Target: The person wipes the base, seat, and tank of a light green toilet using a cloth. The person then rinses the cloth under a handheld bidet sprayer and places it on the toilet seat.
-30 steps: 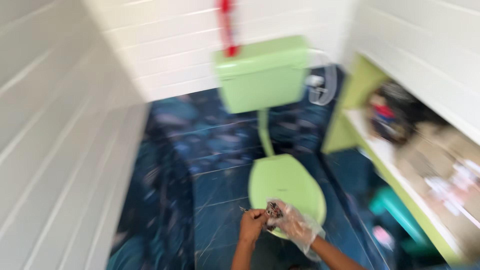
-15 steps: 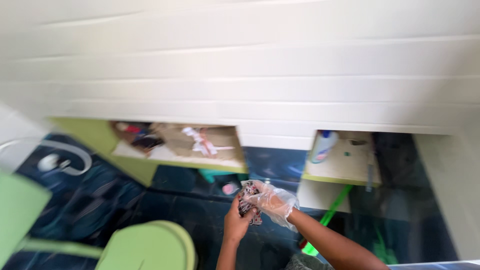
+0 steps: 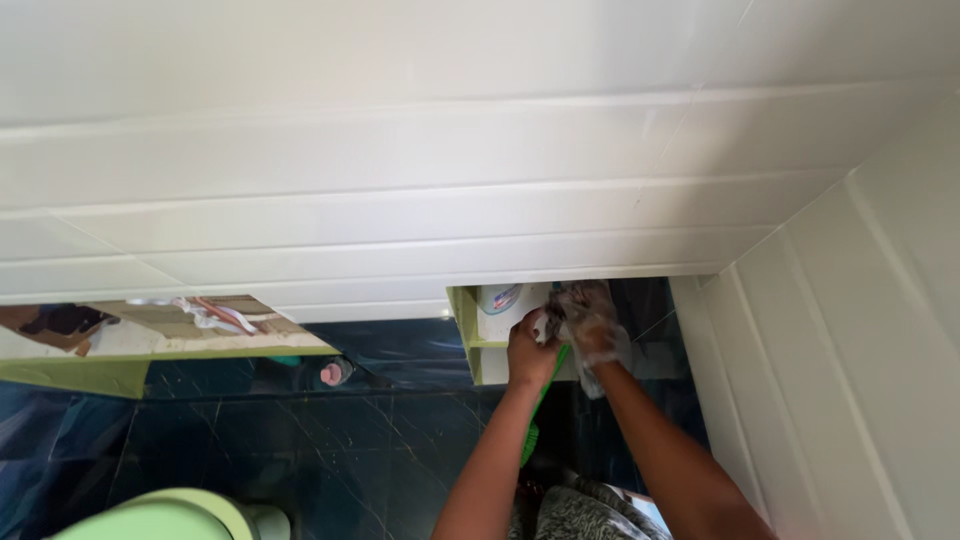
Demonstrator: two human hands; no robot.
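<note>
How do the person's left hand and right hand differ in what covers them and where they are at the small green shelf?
The right hand wears a thin clear plastic glove; the left hand is bare. The right hand is higher, reaching into the niche above the green shelf, while the left hand is lower, at the shelf's front edge. Both are raised close together at the same niche, beside a white bottle. What they grip is too hidden to tell.

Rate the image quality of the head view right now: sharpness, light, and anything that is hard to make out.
Head view: mostly sharp, with even daylight on the white tiled wall; the dark floor shows soft glare. The left hand and the gloved right hand sit in the shaded niche, slightly smeared, so what they hold is unclear. The wall lines fan out, which suggests a wide lens.
</note>
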